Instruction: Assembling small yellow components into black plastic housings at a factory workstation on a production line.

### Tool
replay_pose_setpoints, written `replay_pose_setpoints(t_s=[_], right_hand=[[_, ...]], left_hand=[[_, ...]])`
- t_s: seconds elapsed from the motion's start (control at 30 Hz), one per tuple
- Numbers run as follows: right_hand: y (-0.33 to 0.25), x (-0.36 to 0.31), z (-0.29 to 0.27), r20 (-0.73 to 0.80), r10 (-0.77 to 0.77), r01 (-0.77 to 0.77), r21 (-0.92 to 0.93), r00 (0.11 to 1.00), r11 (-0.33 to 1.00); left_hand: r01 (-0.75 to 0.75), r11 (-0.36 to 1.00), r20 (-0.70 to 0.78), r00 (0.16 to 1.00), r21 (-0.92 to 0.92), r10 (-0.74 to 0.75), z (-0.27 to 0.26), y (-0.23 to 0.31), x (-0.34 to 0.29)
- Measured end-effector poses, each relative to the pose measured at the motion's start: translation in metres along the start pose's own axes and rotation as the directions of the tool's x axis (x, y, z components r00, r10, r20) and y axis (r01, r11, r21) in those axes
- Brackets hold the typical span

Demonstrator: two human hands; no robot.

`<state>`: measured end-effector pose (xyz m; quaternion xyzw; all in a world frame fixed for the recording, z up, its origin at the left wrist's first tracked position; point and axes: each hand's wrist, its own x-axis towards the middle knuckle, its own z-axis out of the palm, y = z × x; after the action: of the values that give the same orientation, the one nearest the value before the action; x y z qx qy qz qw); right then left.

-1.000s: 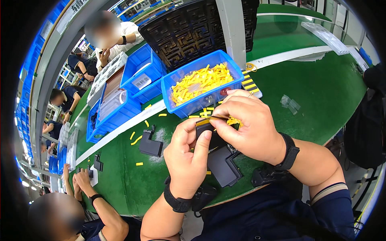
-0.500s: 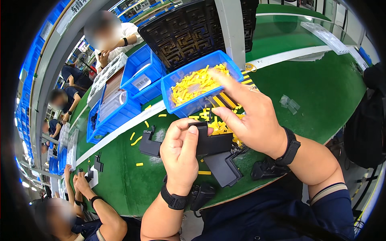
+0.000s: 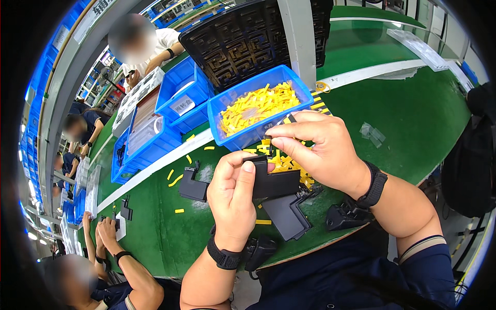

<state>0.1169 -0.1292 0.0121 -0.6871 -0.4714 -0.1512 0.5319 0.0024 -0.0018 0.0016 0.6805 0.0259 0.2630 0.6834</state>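
My left hand is closed round a flat black L-shaped plastic part, its thumb lying on the face. From the part's upper edge a thin black tail sticks up. At the tail's tip, the thumb and index finger of my right hand are pinched together; the exact contact is partly hidden by the fingers. Below, more black L-shaped parts lie overlapping on the green table. Another black part rests left of my left hand. Behind my hands, loose yellow strips are heaped on the table.
A blue bin full of yellow strips stands just beyond my hands, before a grey post. More blue bins stand to its left. Black devices sit near the table edge. Co-workers work at the left.
My right hand's fingers have come down from over the blue bin and closed at the tail of the black part. My left hand has stayed nearly still with its part.
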Motion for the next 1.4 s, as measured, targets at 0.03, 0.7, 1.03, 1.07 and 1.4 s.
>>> replay_pose_setpoints(t_s=[0.03, 0.7, 1.03, 1.07, 1.4], right_hand=[[0.001, 0.000, 0.000, 0.000, 0.000, 0.000, -0.001, 1.000, 1.000], [0.000, 0.002, 0.002, 0.107, 0.011, -0.025, 0.135, 0.994, 0.990], [0.008, -0.004, 0.010, 0.133, 0.056, -0.070, 0.106, 0.990, 0.992], [0.009, -0.005, 0.010, 0.121, 0.046, -0.053, 0.053, 0.992, 0.997], [0.010, -0.017, 0.023, 0.260, 0.225, -0.317, 0.404, 0.939, 0.858]], left_hand=[[0.000, 1.000, 0.000, 1.000, -0.001, 0.000, 0.000, 0.000, 0.000], [0.003, 0.998, 0.000, 1.000, 0.057, -0.003, -0.002, -0.001, 0.001], [0.308, 0.404, -0.328, 0.945, 0.861, -0.021, -0.132, -0.002, 0.042], [0.362, 0.215, -0.363, 0.931, 0.907, -0.039, -0.125, 0.003, 0.043], [-0.182, 0.831, 0.209, 0.974, 0.526, 0.081, -0.022, 0.006, 0.018]])
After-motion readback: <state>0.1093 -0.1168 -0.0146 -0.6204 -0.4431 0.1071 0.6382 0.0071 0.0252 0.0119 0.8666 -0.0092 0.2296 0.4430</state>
